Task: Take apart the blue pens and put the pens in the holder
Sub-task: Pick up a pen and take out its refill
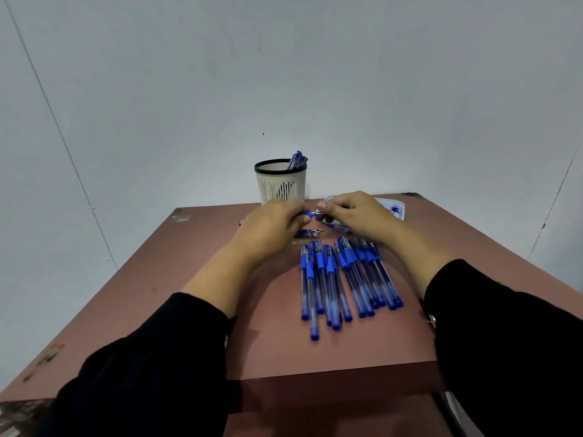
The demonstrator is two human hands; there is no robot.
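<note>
Head view: reddish-brown laminate tabletop (pixel 195 310) carried all items, and the white slotted plastic pen holder with black rim (pixel 280 181) at its far edge served as landmark. Several blue pens (pixel 298 160) stood inside the holder, leaning against its right rim.

Just in front of the holder, both hands met above the table. Left hand (pixel 268 228) had its fingers curled round a blue pen held between the hands (pixel 307 213), of which only a short blue section and a metallic tip showed. Right hand (pixel 356 212) pinched the tip end of that same pen between thumb and forefinger; the remaining fingers were curled. Whether the pen was already separated could not be told, as the hands covered most of it.

Nearer the person than the holder, and slightly right of it, lay a row of blue transparent-barrelled pens with blue grips (pixel 344 279), flat on the tabletop, roughly parallel, several overlapping. Between that row and the hands lay a few thin loose pen parts (pixel 307 233), partly hidden under the left hand.

Right of the holder, behind the right hand, sat a white and blue shallow tray (pixel 396 208), mostly covered. Black sleeves (pixel 151 367) clothed both forearms.
</note>
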